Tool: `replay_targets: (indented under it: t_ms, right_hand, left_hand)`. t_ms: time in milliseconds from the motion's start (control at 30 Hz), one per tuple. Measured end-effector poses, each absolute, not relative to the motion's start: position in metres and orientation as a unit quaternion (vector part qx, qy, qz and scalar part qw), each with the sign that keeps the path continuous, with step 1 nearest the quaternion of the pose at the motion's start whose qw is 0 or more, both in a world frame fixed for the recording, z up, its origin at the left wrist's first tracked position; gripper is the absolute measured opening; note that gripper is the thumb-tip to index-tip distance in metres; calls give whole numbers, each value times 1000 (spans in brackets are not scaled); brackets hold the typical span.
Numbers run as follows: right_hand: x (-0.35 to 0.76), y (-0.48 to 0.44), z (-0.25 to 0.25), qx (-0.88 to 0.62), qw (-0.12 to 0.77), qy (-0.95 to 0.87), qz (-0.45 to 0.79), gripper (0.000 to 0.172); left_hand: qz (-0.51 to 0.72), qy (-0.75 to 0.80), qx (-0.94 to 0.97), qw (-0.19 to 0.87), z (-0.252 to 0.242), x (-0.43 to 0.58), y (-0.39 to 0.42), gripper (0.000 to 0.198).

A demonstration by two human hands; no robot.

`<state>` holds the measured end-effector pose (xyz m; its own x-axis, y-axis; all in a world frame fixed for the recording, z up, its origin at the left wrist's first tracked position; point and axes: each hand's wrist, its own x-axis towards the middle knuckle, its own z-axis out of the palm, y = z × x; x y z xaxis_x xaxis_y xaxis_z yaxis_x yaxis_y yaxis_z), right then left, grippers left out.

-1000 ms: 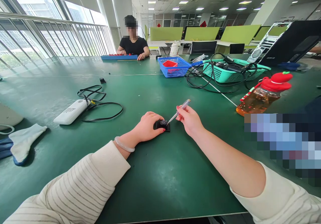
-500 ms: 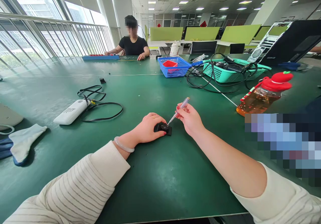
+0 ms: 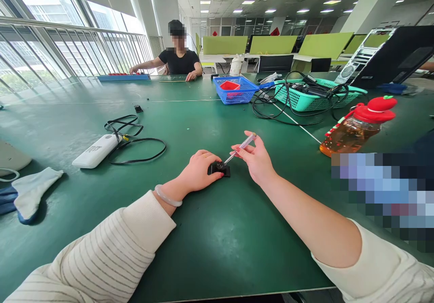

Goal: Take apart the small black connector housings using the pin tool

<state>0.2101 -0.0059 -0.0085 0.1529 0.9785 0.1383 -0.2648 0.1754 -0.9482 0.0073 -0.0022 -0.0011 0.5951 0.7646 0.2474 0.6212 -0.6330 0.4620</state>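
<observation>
Head view: left hand (image 3: 197, 172) pins a black part (image 3: 219, 169); right hand (image 3: 255, 159) pinches a probable screwdriver (image 3: 239, 148) slanting down-left onto it.

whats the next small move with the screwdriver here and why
Probably twist the thin clear-handled screwdriver in place. Its tip sits on top of the small black square part, which the left hand pins to the green table, and the right hand pinches the handle at a slant.
</observation>
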Motion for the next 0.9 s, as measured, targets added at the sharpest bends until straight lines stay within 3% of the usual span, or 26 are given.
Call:
replay_targets:
  t_ms: [67,133,400,900]
  right_hand:
    - [210,-7,-8,-415,643,-439,471,89]
    - [210,-8,-7,-416,641,-452,461,92]
    - [213,-8,-3,-430,645,-425,467,55]
    - [214,-5,-5,-433,674,-371,470,53]
  left_hand:
    - [215,399,876,165,-2,7,-2,28]
    - [212,400,876,164,-2,7,-1,29]
    - [217,401,875,161,-2,7,-1,29]
    - [227,436,859,144,-6,6,3,30]
